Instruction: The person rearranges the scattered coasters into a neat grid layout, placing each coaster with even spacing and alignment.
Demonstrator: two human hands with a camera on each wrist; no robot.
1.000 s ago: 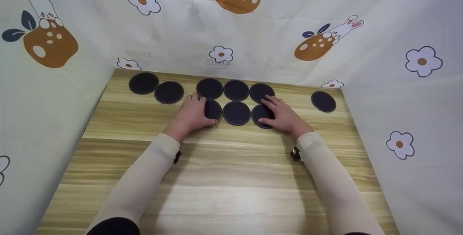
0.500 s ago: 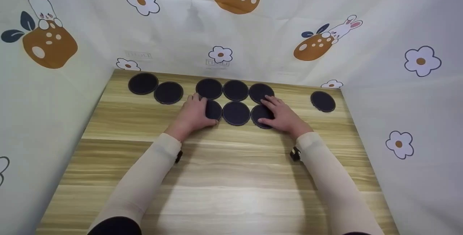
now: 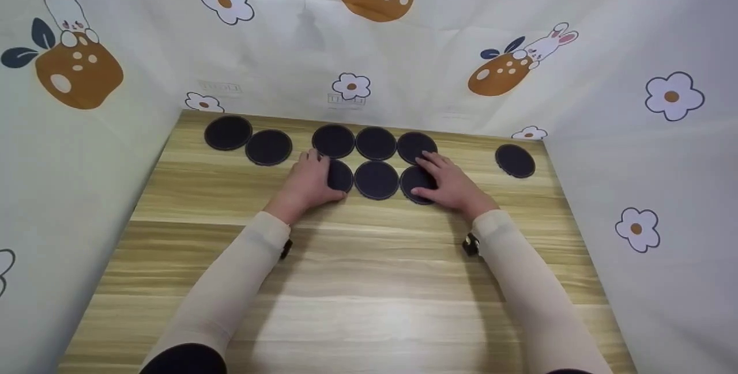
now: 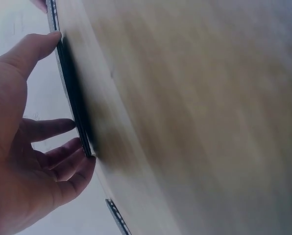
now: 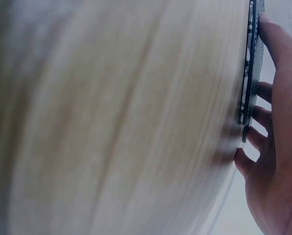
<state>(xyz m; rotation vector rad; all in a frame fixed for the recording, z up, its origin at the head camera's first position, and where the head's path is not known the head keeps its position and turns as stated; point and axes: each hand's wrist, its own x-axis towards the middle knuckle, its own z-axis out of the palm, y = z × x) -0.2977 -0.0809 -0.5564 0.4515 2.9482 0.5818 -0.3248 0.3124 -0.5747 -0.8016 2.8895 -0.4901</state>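
Black round coasters lie flat on the wooden table. My left hand (image 3: 305, 181) spans the front-left coaster (image 3: 341, 177), thumb at its near edge and fingers at its left and far rim, hiding part of it. In the left wrist view the thumb and fingertips touch that coaster's edge. My right hand (image 3: 452, 184) rests on the front-right coaster (image 3: 416, 185), thumb on its face, with fingertips reaching the back-right coaster (image 3: 412, 146). The right wrist view shows the right fingertips (image 5: 263, 115) against the coasters and the little finger lower, at the tabletop.
Between the hands lies the front-middle coaster (image 3: 376, 180), with the back-middle coaster (image 3: 376, 143) and back-left coaster (image 3: 334, 140) behind. Two coasters (image 3: 268, 147) sit at the far left; a single coaster (image 3: 515, 161) is at the right. Printed fabric walls (image 3: 415, 74) border the wooden table (image 3: 346, 293).
My left hand has shifted very slightly to the right. The right hand and the coasters have stayed in place.
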